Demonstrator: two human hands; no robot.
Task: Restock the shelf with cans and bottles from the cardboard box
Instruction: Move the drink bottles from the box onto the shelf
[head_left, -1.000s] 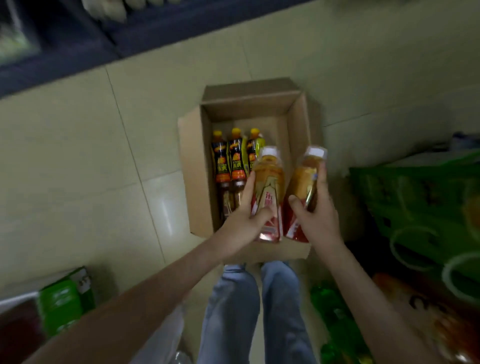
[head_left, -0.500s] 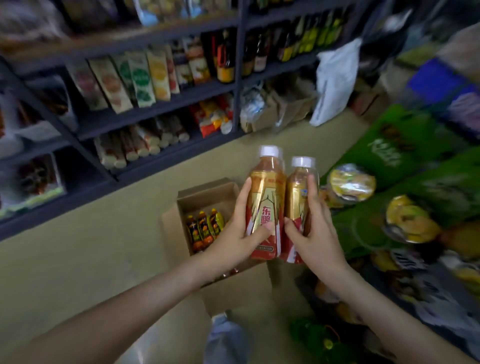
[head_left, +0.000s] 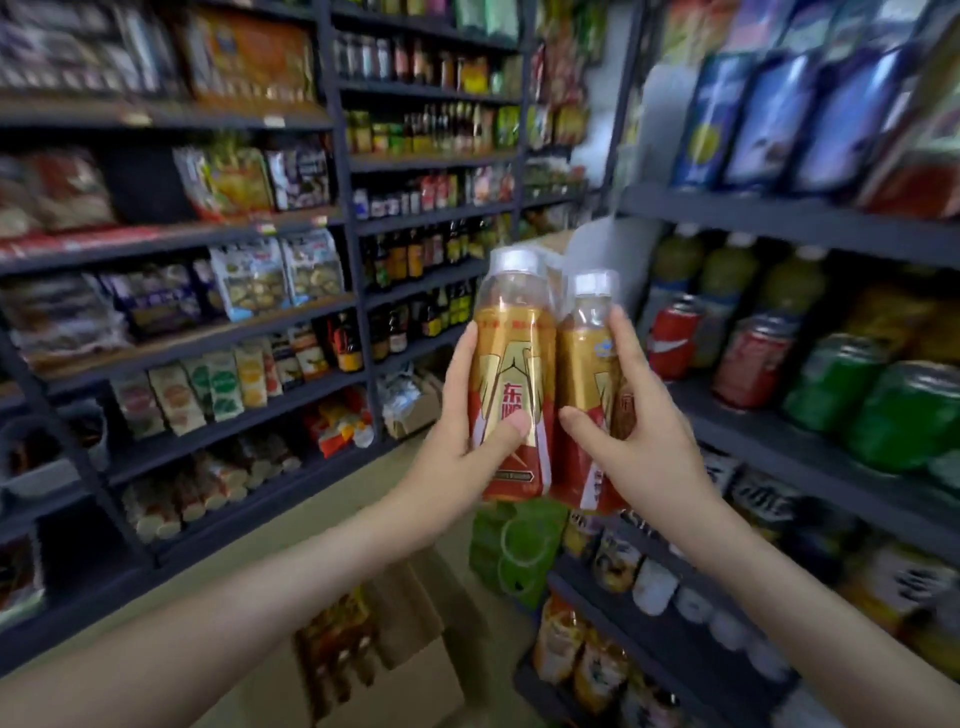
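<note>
I hold two gold-and-red drink bottles with white caps upright, side by side, at chest height. My left hand (head_left: 467, 436) grips the left bottle (head_left: 511, 364) with the thumb across its label. My right hand (head_left: 639, 441) grips the right bottle (head_left: 587, 374), which stands slightly behind the first. The open cardboard box (head_left: 410, 654) lies on the floor below my arms, with several dark bottles (head_left: 337, 649) inside. The drinks shelf (head_left: 810, 457) on the right carries red and green cans and green bottles, just beyond my right hand.
Dark metal shelving (head_left: 218, 332) with snack packets and sauce bottles lines the left side of the aisle. A green package (head_left: 519, 551) stands on the floor by the right shelf. Lower right shelves (head_left: 675, 639) hold more cans and bottles. Beige floor runs between the shelf rows.
Both bottles have come up out of the box to chest height. My view has swung up from the floor and box to the shelves, and the right-hand drinks shelf is now close.
</note>
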